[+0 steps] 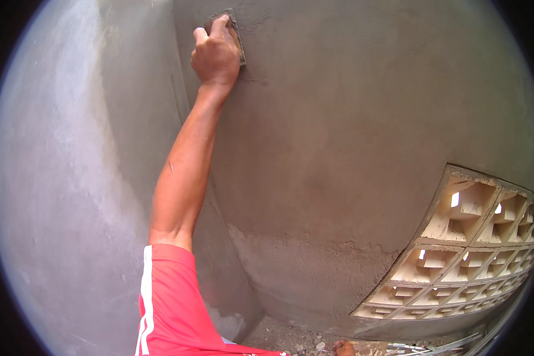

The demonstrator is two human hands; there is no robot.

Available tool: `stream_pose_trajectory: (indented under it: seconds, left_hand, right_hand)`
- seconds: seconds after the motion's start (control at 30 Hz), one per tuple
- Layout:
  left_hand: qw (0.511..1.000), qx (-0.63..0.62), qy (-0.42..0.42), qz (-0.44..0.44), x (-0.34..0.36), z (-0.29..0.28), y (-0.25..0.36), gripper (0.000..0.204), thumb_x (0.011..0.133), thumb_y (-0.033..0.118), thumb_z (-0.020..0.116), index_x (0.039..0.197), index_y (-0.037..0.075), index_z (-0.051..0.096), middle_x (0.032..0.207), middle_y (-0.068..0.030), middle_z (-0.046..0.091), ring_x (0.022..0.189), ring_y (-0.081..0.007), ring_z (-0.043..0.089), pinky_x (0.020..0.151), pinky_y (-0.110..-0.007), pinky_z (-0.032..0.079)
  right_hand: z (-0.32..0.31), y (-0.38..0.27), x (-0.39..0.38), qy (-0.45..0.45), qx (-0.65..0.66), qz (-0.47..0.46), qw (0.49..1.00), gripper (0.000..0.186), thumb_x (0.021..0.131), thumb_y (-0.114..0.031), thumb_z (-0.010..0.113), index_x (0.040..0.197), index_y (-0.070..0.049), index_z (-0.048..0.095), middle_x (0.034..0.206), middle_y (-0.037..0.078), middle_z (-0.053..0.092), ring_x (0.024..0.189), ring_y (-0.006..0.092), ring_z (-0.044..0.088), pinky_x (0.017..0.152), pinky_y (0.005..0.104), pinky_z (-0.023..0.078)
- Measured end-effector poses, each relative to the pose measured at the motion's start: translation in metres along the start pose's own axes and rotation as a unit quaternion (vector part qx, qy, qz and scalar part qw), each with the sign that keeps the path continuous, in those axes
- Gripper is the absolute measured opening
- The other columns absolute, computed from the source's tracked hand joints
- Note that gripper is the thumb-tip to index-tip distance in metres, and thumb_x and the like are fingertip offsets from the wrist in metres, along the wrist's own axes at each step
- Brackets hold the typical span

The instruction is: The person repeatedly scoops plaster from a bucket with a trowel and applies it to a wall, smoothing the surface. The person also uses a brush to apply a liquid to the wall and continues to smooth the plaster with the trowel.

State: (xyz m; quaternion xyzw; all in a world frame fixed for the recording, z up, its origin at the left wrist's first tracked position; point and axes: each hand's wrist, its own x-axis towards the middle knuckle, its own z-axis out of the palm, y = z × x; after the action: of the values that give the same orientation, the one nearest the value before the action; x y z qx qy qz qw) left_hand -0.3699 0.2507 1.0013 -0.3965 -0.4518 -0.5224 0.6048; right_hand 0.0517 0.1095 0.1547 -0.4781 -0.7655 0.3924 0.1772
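My left arm, in a red sleeve with white stripes, reaches up to the grey plastered wall (338, 130). At its end my left hand (216, 59) is closed round a small hand float (239, 47), with its fingers curled over the back. The float lies against the wall close to the inside corner, its long edge tilted nearly upright. Much of the float and its grip is hidden by the hand. Slight ridges and marks show in the plaster beside it. My right hand is not in view.
A side wall (65, 148) meets this one in a corner at the left. At lower right, cream ventilation blocks (457, 213) are set in the wall. Below lie rubble (296, 338), pale strips (451, 345) and what looks like a bare foot (343, 347).
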Motion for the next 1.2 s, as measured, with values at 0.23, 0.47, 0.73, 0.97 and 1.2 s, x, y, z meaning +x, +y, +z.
stream_pose_trajectory:
  seconds: [0.23,0.47,0.73,0.97,1.2]
  left_hand:
    - [0.999,-0.023,-0.03,0.024,-0.028,0.003,0.023,0.026,0.09,0.022,0.054,0.113,0.019,0.065,0.084,-0.0146,0.055,0.067,-0.0358,0.062,0.064,-0.045,0.053]
    - [0.999,0.01,0.026,0.023,0.007,0.006,0.047,0.024,0.087,0.021,0.06,0.11,0.02,0.067,0.084,-0.0143,0.054,0.069,-0.0356,0.063,0.061,-0.044,0.053]
    - [0.999,0.01,0.02,-0.032,0.009,0.0,0.014,0.025,0.088,0.02,0.056,0.111,0.018,0.065,0.089,-0.0143,0.055,0.072,-0.0352,0.063,0.063,-0.046,0.052]
    - [0.998,-0.052,-0.036,0.029,-0.055,-0.008,0.01,0.022,0.087,0.019,0.056,0.107,0.017,0.066,0.086,-0.0155,0.053,0.069,-0.0366,0.064,0.059,-0.047,0.054]
    - [0.998,-0.046,-0.035,0.034,-0.047,-0.011,0.055,0.024,0.088,0.02,0.057,0.111,0.018,0.064,0.088,-0.0137,0.054,0.069,-0.0352,0.063,0.062,-0.045,0.053]
  right_hand:
    - [0.011,0.032,0.014,0.002,0.007,0.002,1.0,0.038,0.089,-0.035,0.05,0.097,0.0,0.064,0.091,0.025,0.064,0.088,0.0417,0.058,0.078,0.0519,0.045]
    - [0.026,0.06,0.046,0.051,-0.035,-0.041,0.997,0.038,0.09,-0.036,0.047,0.092,-0.001,0.063,0.087,0.021,0.064,0.083,0.0401,0.058,0.073,0.0522,0.045]
    - [0.003,0.014,0.008,0.016,0.006,0.051,0.999,0.028,0.089,-0.025,0.048,0.093,-0.001,0.061,0.08,0.017,0.064,0.073,0.0328,0.059,0.062,0.0452,0.046]
    - [0.006,-0.006,-0.004,0.031,0.029,0.11,0.993,0.019,0.088,-0.015,0.049,0.094,-0.001,0.06,0.074,0.014,0.063,0.065,0.026,0.06,0.053,0.0384,0.046]
    - [-0.018,-0.018,0.007,0.013,0.077,0.187,0.979,0.013,0.087,-0.004,0.05,0.096,-0.001,0.058,0.067,0.012,0.063,0.057,0.0192,0.061,0.044,0.0317,0.046]
